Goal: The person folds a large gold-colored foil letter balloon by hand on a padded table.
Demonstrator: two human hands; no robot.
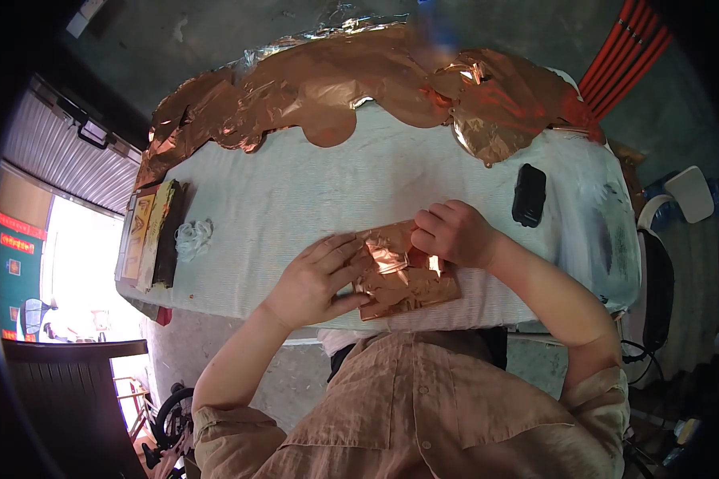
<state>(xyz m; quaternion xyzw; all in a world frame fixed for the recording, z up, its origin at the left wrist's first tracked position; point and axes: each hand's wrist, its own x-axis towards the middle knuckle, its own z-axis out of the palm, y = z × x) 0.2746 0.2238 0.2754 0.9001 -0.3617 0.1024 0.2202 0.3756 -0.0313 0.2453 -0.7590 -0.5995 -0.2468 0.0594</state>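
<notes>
A folded copper-coloured foil piece (403, 281) lies near the front edge of the table, its shiny surface creased and roughly rectangular. My left hand (321, 275) rests over its left side with the fingers stretched out. At the upper right of the foil, my right hand (453, 231) has its fingers curled and pinched on the edge; the fingertips are partly hidden. Along the far side of the table stretch flat copper-coloured foil shapes (327, 84) with rounded lobes, like uninflated foil balloons.
On the cloth-covered table (272, 180), a black case (529, 195) lies at the right. A bundle of white string (194, 239) sits at the left beside a box (156, 231) with yellow packaging. Red poles (627, 44) stand beyond the far right corner.
</notes>
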